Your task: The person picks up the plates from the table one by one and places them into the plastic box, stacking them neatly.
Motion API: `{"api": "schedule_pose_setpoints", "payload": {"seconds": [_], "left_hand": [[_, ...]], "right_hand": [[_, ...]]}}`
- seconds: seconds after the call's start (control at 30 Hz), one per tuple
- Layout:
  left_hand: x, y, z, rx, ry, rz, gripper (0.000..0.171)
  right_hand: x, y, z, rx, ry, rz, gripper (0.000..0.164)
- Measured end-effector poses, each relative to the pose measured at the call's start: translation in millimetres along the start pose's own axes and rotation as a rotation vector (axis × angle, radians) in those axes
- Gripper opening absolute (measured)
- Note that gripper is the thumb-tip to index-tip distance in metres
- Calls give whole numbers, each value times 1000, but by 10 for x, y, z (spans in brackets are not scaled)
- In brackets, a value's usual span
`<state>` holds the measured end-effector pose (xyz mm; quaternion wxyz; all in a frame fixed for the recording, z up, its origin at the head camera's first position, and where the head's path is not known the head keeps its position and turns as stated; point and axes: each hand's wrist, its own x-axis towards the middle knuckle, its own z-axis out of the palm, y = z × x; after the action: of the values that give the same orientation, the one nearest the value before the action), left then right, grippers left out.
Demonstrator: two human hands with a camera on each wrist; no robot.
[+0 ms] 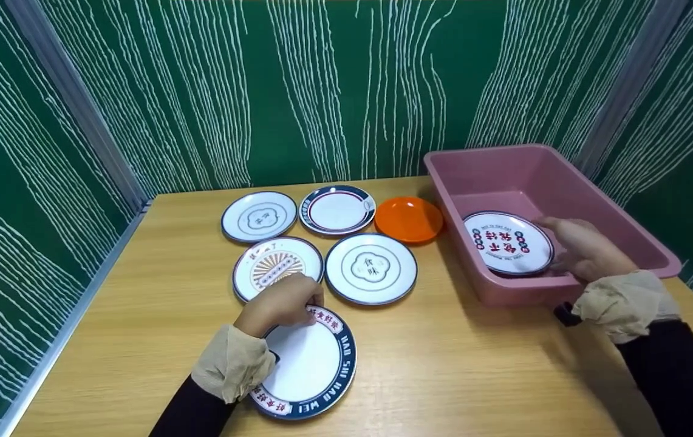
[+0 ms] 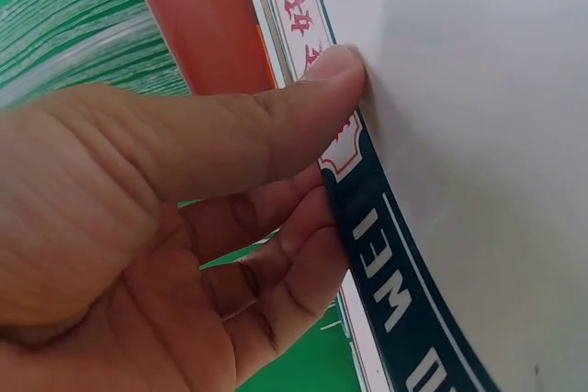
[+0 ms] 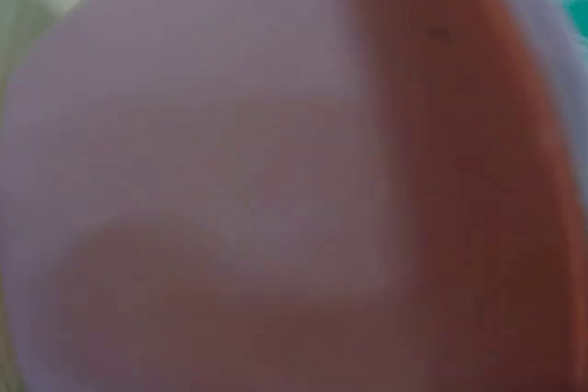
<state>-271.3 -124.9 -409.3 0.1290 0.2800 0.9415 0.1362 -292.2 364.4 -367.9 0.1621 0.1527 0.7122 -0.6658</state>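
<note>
At the front of the table, my left hand (image 1: 285, 300) pinches the far rim of a white plate with a dark blue and red-lettered border (image 1: 310, 364). In the left wrist view the thumb (image 2: 322, 89) lies on the plate's upper face and the fingers curl beneath its rim. On the right, my right hand (image 1: 583, 249) grips the right edge of a white plate with red and dark characters (image 1: 507, 243). That plate is inside the pink basin (image 1: 613, 212), close to its front left corner. The right wrist view is too blurred to show the grip.
Behind the left hand lie a sunburst-patterned plate (image 1: 273, 264) and a plate with a flower-shaped outline (image 1: 370, 267). Farther back are a similar plate (image 1: 258, 215), a dark-rimmed plate (image 1: 337, 209) and an orange plate (image 1: 408, 218) beside the basin. Green panels (image 1: 346, 91) enclose the table.
</note>
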Motion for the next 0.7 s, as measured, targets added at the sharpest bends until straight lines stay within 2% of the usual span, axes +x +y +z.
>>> {"api": "schedule_pose_setpoints", "payload": {"seconds": [0.07,0.13,0.2,0.43,0.7], "left_hand": [[-1,-5,-1,-10,3,1,14],[0,-9,-5,-21,6,2,14],[1,-14,-9,-34,5,-2,14],[-4,-24,-61,-78,-1,-22,13],[-64,-52,-179,-133,28,12,14]], "right_hand": [[-2,14,56,-142,49,-65,76],[-3,21,114,-261,92,-119,81],[-6,20,166,-331,119,-156,87],[-39,14,267,-435,166,-257,85],[-133,-54,396,-554,223,-336,88]]}}
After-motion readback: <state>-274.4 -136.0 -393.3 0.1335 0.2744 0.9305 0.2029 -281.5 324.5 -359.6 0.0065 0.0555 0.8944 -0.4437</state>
